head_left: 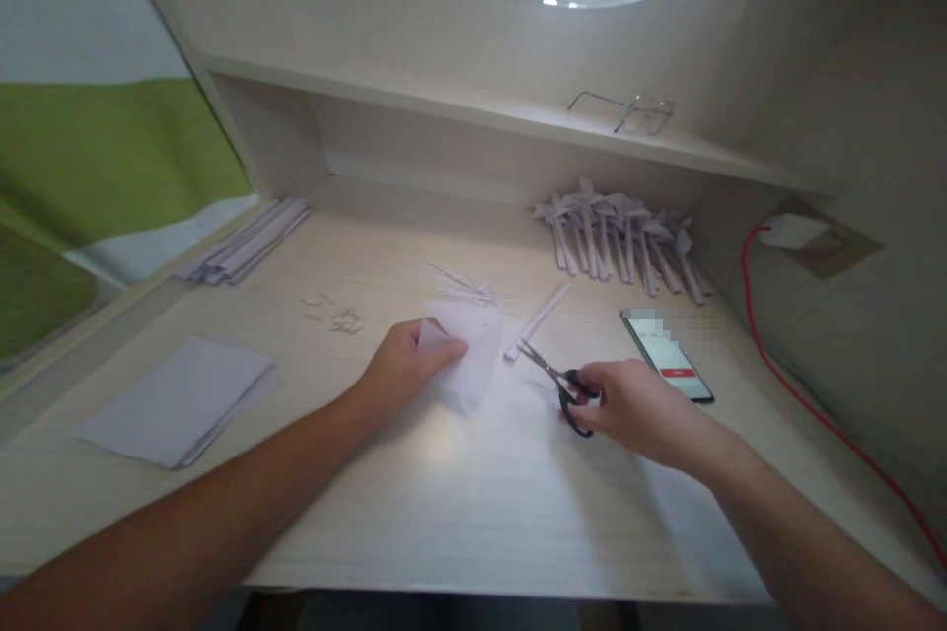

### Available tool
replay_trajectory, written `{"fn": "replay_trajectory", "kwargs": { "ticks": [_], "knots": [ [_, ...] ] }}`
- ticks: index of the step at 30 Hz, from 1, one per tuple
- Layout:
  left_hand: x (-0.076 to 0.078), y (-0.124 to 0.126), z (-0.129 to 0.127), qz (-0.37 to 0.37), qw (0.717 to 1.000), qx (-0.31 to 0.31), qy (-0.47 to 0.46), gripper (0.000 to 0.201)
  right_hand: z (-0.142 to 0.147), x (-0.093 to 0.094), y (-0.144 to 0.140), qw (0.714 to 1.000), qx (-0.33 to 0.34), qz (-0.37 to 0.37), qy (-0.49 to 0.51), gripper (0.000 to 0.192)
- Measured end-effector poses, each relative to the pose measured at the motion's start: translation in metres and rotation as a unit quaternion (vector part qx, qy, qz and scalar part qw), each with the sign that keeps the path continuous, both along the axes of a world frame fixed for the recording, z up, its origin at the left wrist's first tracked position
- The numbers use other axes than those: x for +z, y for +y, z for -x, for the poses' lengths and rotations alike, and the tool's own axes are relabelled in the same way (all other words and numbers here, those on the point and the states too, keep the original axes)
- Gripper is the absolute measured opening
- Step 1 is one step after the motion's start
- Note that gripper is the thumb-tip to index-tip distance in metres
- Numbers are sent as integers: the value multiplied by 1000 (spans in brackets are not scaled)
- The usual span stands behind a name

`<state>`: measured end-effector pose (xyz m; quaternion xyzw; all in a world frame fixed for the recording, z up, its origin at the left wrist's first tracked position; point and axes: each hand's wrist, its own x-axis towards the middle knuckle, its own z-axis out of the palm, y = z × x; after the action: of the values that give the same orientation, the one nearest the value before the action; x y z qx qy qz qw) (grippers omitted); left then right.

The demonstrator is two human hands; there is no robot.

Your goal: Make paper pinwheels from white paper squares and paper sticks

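Observation:
My left hand (421, 355) pinches a piece of white paper (473, 355) between thumb and fingers, above the middle of the desk. To its right, my right hand (628, 409) has its fingers in the black handles of a pair of scissors (551, 370). The blades are slightly apart and point left, towards the paper. A rolled paper stick (539, 320) lies just beyond the scissor tips. Behind the held paper are several thin sticks (466, 288), and some small short pieces (336, 315) lie to their left.
A stack of white paper (184, 399) lies at left, with a bundle of paper rolls (248, 242) behind it. Several paper pinwheels (621, 232) stand in a row at back right. A phone (666, 355) lies near my right hand. Eyeglasses (640, 113) rest on the shelf; a red cable (799, 394) runs along the right.

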<state>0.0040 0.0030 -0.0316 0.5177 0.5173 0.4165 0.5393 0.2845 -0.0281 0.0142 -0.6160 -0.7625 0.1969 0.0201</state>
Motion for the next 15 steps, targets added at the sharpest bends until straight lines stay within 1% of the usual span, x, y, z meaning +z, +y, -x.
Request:
{"fn": "replay_trajectory", "kwargs": {
  "ticks": [2,5,10,15],
  "knots": [
    [0,-1,-3,-1,999,25,-24,25,0,2,-4,997,27,-3,-79,14],
    [3,-6,-10,10,999,22,-43,25,7,3,-9,988,63,-23,-139,16],
    [9,-12,-12,29,997,17,-72,30,10,3,-11,975,92,-37,-197,17],
    [11,-9,-7,28,995,44,-82,32,14,1,-12,967,96,-36,-232,19]
  ]
}}
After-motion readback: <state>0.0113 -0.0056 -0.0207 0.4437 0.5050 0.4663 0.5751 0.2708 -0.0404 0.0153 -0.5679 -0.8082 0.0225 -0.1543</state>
